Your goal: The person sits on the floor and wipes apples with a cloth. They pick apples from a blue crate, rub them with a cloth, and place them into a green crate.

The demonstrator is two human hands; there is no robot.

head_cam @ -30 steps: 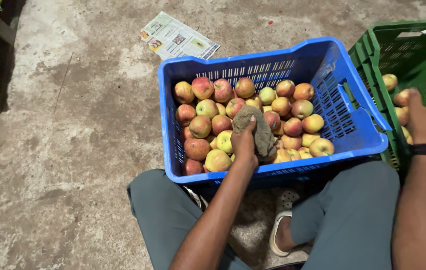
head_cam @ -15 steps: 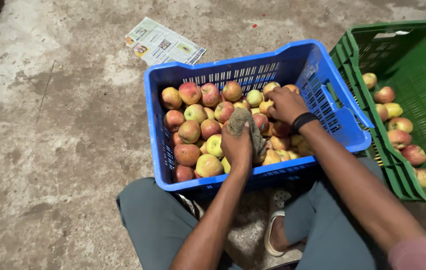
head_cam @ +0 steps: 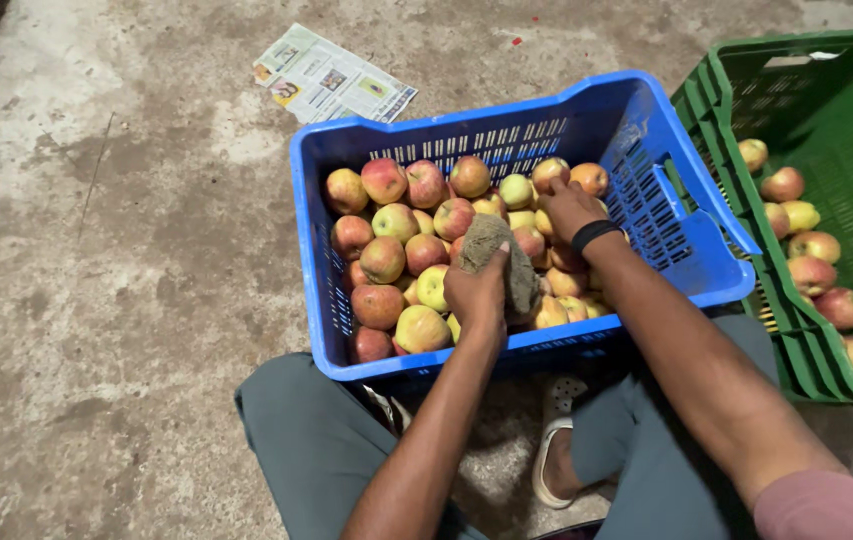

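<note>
Two crates on the concrete floor (head_cam: 96,300). Green crate (head_cam: 746,90) at right is cut off by the frame edge; a few apples (head_cam: 814,246) lie along its left side. Blue crate (head_cam: 636,120), centre, is heaped with red-yellow apples (head_cam: 383,258). Left hand (head_cam: 476,295) is closed around a grey-brown cloth (head_cam: 501,250) above the near apples. Right hand (head_cam: 571,208) rests on the far-right apples, fingers curled; whether it holds one is hidden. Printed paper (head_cam: 331,85) lies far left of the blue crate.

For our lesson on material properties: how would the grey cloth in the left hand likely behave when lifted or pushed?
The cloth droops over the left hand, so it is probably floppy. It bunches into folds, so a push would likely crumple it rather than slide it. It looks light, and unlikely to roll like the apples beneath.
</note>
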